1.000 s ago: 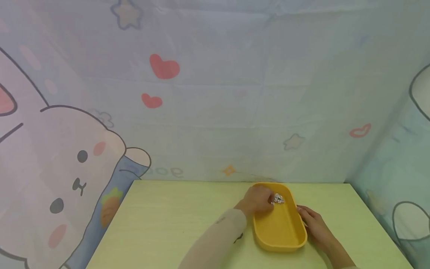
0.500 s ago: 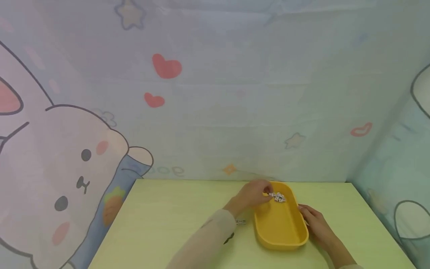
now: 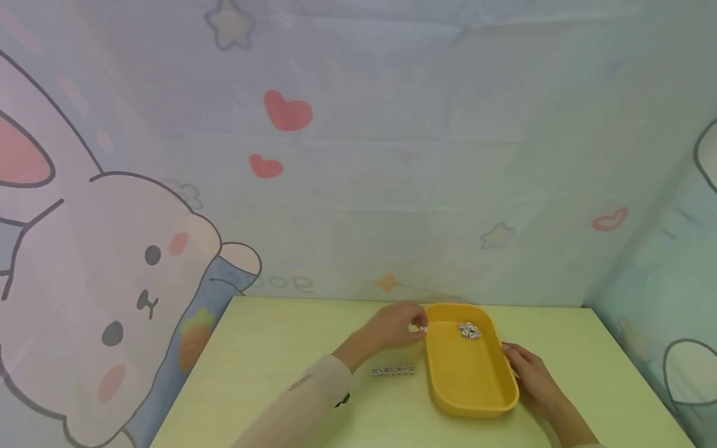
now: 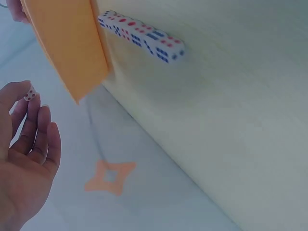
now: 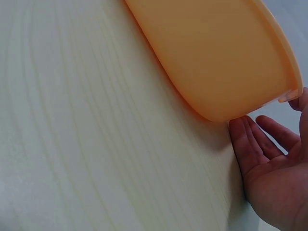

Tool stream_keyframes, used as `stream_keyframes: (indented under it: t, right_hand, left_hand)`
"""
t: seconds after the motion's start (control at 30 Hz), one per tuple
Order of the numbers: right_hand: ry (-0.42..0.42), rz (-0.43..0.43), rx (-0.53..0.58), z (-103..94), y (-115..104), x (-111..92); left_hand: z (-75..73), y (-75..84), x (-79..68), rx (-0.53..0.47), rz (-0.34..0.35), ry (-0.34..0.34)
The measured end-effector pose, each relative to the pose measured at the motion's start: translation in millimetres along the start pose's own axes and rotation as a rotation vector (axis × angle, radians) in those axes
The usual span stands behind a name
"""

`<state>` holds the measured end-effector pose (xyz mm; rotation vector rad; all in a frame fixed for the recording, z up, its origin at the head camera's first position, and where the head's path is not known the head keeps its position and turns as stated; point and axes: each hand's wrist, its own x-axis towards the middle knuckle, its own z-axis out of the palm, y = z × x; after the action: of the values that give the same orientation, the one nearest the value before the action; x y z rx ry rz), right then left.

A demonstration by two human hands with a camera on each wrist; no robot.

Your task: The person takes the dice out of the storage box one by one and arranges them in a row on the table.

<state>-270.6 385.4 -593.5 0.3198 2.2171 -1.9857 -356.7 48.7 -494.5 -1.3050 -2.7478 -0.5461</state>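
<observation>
Yellow tray (image 3: 473, 381) sits at lower right, its right side held by the right hand (image 3: 534, 381). Left of it we see a dice row (image 3: 393, 371). Farther back, the left hand (image 3: 389, 326), its spare fingers half bent, pinches a die (image 4: 30, 93) by the tray's left rim; clustered dice (image 3: 469, 330) lie inside. Backdrop lettering (image 3: 302, 284), left of centre, we cannot read.
</observation>
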Motion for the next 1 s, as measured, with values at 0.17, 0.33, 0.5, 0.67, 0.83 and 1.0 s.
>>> stream_keyframes:
  t: [0.17,0.33,0.5,0.67,0.83,1.0]
  right_hand:
    - [-0.002,0.005,0.002,1.8,0,-1]
    - [-0.003,0.007,0.01,2.7,-1,-1]
    - [-0.009,-0.001,0.007,0.8,0,-1]
    - [-0.013,-0.002,0.004,0.1,-1,-2]
    - [-0.01,-0.001,0.01,0.4,-2,-2]
    - [-0.008,0.002,-0.001,0.1,-1,-2]
  left_hand:
    - [-7.9,-11.5,-22.4,-0.011,-0.016,-0.026]
    - [-9.0,-24.6,-45.6,-0.03,-0.051,-0.052]
    - [-5.4,-37.6,-65.5,-0.032,-0.083,-0.064]
    - [1.1,-47.3,-81.6,-0.035,-0.116,-0.116]
    - [6.9,-51.9,-93.3,-0.061,-0.16,-0.156]
    - [10.9,-53.4,-99.9,-0.079,-0.181,-0.178]
